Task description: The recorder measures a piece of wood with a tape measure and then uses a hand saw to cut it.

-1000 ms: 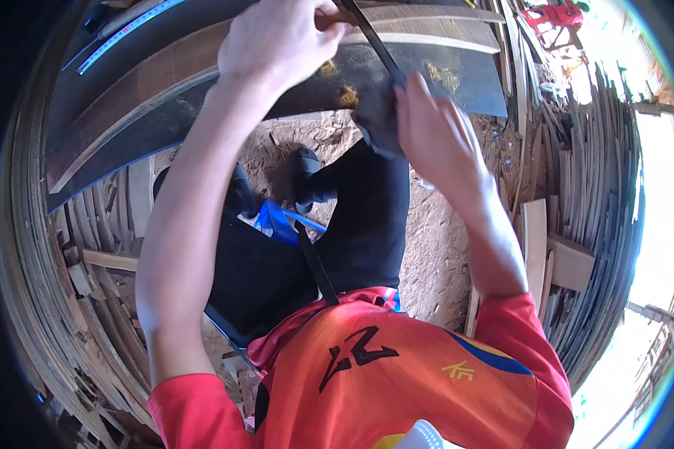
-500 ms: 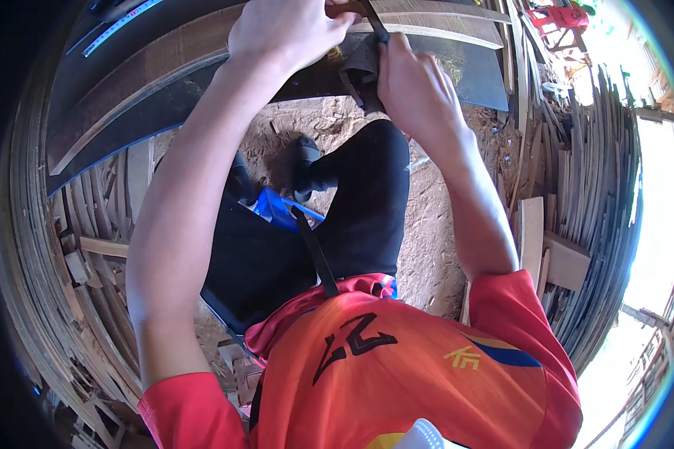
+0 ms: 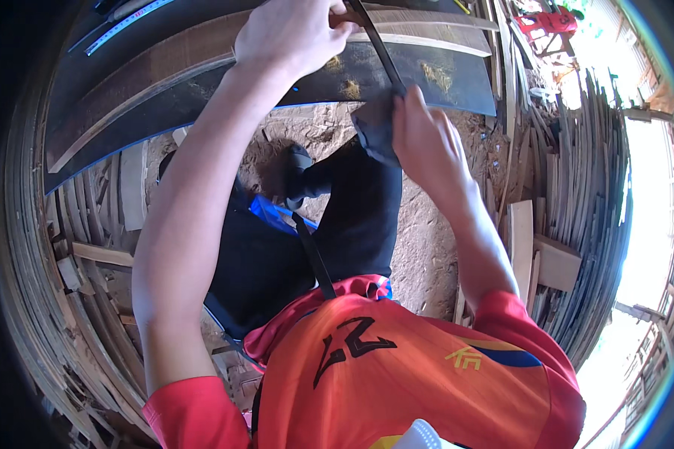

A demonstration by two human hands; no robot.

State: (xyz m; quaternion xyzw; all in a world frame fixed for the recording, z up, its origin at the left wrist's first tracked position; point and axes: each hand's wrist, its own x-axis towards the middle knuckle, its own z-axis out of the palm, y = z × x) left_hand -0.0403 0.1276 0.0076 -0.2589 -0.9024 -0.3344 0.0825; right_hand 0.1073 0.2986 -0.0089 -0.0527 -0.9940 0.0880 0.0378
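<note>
My left hand (image 3: 296,34) is closed at the top edge of the head view, its fingers around the upper end of a thin dark strip (image 3: 380,46). The strip slants down over the bench edge toward my body. My right hand (image 3: 430,138) is pinched at the strip's lower end, with a folded dark grey sheet (image 3: 376,127) in its fingers, like sandpaper or stiff cloth. Fingers and sheet hide that end of the strip.
A dark bench top (image 3: 457,75) holds long wooden boards (image 3: 165,71), yellowish dust (image 3: 434,75) and a tape measure (image 3: 127,26). Stacked wood strips (image 3: 577,172) stand to the right, more lie left. Someone in red (image 3: 550,24) is far off at upper right.
My right hand, with the grey sheet, has moved down along the strip toward my body, baring more of the strip. My left hand has stayed nearly in place.
</note>
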